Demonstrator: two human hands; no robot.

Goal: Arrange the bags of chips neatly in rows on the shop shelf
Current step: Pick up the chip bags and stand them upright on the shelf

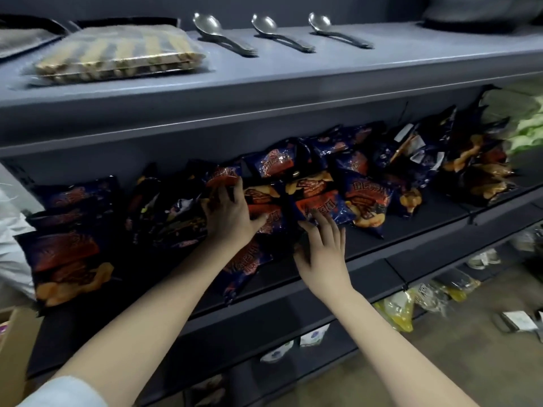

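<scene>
Several dark blue chip bags with orange print lie on the middle shelf [411,230]. A loose heap of bags [317,177] fills the centre, and flatter bags [64,259] lie at the left. My left hand [232,215] grips a bag [255,201] in the heap, fingers over its top, thumb on its front. My right hand [323,248] rests with spread fingers on the lower edge of a neighbouring bag [320,205]. One bag [244,268] hangs partly over the shelf's front edge, below my left wrist.
The upper shelf [293,74] holds a striped packet [117,54] and three metal spoons [279,33]. More chip bags [479,171] stand at the right end. Yellow packets [396,309] sit on lower shelves. A cardboard box [14,348] stands at the lower left.
</scene>
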